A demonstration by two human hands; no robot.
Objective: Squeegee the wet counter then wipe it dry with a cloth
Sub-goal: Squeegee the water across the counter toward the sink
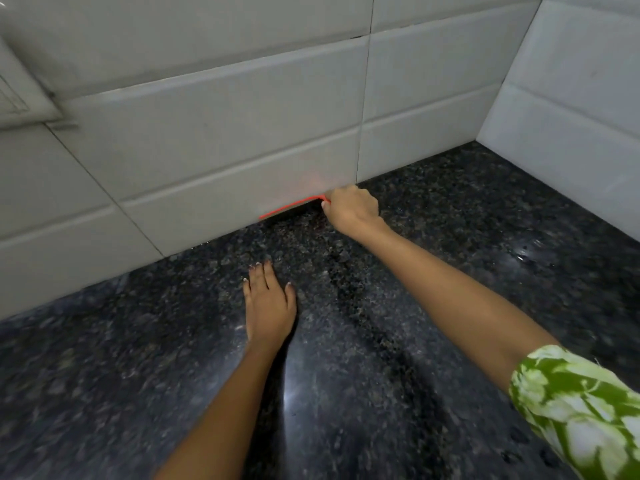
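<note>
Squeegee (pixel 292 206) against wall base — gripped by right hand (pixel 353 209), left hand (pixel 268 303) flat on counter (pixel 450 237)

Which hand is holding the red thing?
The right hand, curled round the red squeegee by the wall. The left hand lies flat on the counter, holding nothing.

The tabletop (pixel 415 306) is dark speckled granite, polished and glossy, with bright glints at 6 and 3 o'clock. The wall tiles (pixel 207 133) at 12 o'clock look glazed ceramic, smooth with a soft sheen. The squeegee (pixel 291 206) looks red plastic. The sleeve (pixel 581 410) at 4 o'clock is matt printed cloth.
</note>
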